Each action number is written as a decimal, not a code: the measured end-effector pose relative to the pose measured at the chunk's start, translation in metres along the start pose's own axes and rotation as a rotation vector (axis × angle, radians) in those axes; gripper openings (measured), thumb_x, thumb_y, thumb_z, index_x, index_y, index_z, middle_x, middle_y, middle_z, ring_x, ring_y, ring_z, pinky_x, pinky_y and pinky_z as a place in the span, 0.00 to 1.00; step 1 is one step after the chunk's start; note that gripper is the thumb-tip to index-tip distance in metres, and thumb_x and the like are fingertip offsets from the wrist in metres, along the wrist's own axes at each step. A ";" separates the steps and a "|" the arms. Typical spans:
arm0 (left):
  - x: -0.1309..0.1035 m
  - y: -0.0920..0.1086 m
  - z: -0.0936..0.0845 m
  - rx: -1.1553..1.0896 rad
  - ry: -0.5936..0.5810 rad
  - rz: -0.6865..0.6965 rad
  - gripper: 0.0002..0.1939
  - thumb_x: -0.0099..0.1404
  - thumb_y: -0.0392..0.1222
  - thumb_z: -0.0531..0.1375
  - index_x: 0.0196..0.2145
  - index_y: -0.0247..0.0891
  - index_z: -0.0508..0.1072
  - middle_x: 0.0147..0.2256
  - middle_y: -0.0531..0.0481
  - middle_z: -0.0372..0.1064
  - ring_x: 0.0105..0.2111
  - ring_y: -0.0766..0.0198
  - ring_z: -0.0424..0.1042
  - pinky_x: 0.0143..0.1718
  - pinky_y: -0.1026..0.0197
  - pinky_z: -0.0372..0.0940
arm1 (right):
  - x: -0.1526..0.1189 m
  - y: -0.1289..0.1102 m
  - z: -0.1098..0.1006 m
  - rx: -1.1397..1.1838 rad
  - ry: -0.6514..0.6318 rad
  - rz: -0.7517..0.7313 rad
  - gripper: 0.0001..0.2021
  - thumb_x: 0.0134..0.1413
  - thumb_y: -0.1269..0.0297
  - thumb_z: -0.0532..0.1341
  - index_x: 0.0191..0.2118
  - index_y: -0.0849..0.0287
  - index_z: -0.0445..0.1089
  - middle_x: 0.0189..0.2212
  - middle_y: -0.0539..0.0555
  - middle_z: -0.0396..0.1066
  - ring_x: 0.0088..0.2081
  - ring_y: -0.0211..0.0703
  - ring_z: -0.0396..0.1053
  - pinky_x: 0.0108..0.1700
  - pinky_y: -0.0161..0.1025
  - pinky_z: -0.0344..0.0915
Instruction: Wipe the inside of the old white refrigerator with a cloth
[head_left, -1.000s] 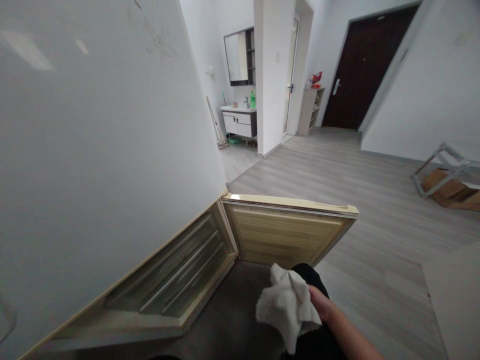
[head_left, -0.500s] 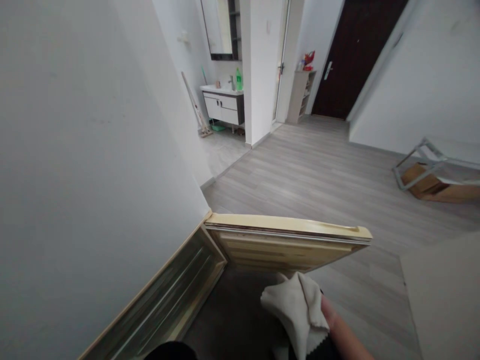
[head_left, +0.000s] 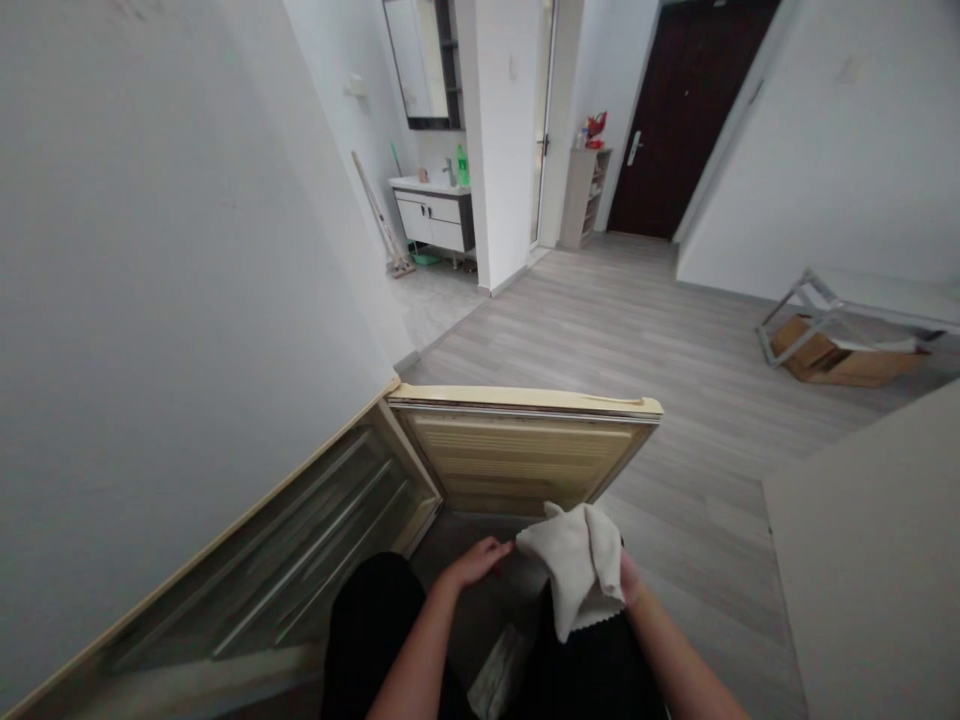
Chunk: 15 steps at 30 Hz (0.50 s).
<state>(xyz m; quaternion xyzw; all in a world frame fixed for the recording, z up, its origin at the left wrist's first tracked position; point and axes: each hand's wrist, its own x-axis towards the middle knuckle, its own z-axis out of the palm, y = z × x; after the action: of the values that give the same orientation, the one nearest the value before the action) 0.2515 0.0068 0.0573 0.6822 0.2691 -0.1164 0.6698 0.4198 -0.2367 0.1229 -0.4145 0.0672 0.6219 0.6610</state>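
A person's right hand [head_left: 631, 580] grasps a white cloth [head_left: 574, 562] at 5 o'clock in the view, while the left hand [head_left: 478, 563], at the cloth's 9 o'clock, points a finger toward its edge; whether it grips that edge cannot be told. At the cloth's 11 o'clock, a cream door [head_left: 517, 450] stands open from a cabinet [head_left: 300, 560].

Soft, matt fabric cloth [head_left: 577, 565]
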 end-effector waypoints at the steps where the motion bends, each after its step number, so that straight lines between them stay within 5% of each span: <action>1: 0.004 0.011 -0.002 -0.001 0.006 0.050 0.33 0.53 0.72 0.64 0.38 0.38 0.73 0.29 0.52 0.72 0.38 0.55 0.72 0.48 0.52 0.64 | -0.005 -0.001 -0.002 0.025 0.053 -0.016 0.17 0.49 0.47 0.64 0.27 0.57 0.75 0.36 0.65 0.80 0.48 0.55 0.77 0.60 0.50 0.66; 6: 0.010 0.054 0.010 -0.024 0.044 0.239 0.36 0.57 0.72 0.60 0.48 0.38 0.70 0.35 0.48 0.73 0.44 0.56 0.72 0.53 0.53 0.61 | -0.017 -0.005 -0.014 0.176 0.222 -0.126 0.22 0.63 0.50 0.52 0.34 0.61 0.77 0.41 0.68 0.79 0.46 0.51 0.77 0.54 0.50 0.68; 9: 0.003 0.070 0.042 -0.002 0.023 0.294 0.32 0.57 0.66 0.64 0.48 0.37 0.70 0.38 0.47 0.73 0.42 0.57 0.71 0.50 0.54 0.63 | -0.014 0.002 -0.018 0.173 0.160 -0.228 0.22 0.56 0.44 0.59 0.39 0.60 0.77 0.41 0.65 0.79 0.48 0.53 0.77 0.54 0.51 0.70; 12: -0.007 0.081 0.087 0.113 -0.118 0.344 0.32 0.57 0.58 0.67 0.53 0.36 0.70 0.45 0.42 0.73 0.44 0.54 0.72 0.47 0.54 0.65 | 0.001 0.022 -0.008 0.134 0.068 -0.287 0.24 0.50 0.42 0.63 0.40 0.60 0.77 0.38 0.62 0.79 0.48 0.55 0.76 0.52 0.50 0.72; 15: -0.017 0.085 0.117 0.273 -0.051 0.362 0.30 0.56 0.53 0.69 0.52 0.37 0.71 0.49 0.41 0.73 0.46 0.52 0.72 0.48 0.54 0.64 | 0.023 0.046 0.017 0.119 0.076 -0.325 0.25 0.47 0.39 0.64 0.37 0.59 0.76 0.32 0.60 0.78 0.45 0.56 0.77 0.48 0.49 0.73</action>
<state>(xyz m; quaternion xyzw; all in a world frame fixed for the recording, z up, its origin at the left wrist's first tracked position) 0.3053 -0.1073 0.1301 0.8005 0.1072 -0.0467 0.5878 0.3769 -0.2138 0.0986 -0.4035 0.0610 0.4855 0.7732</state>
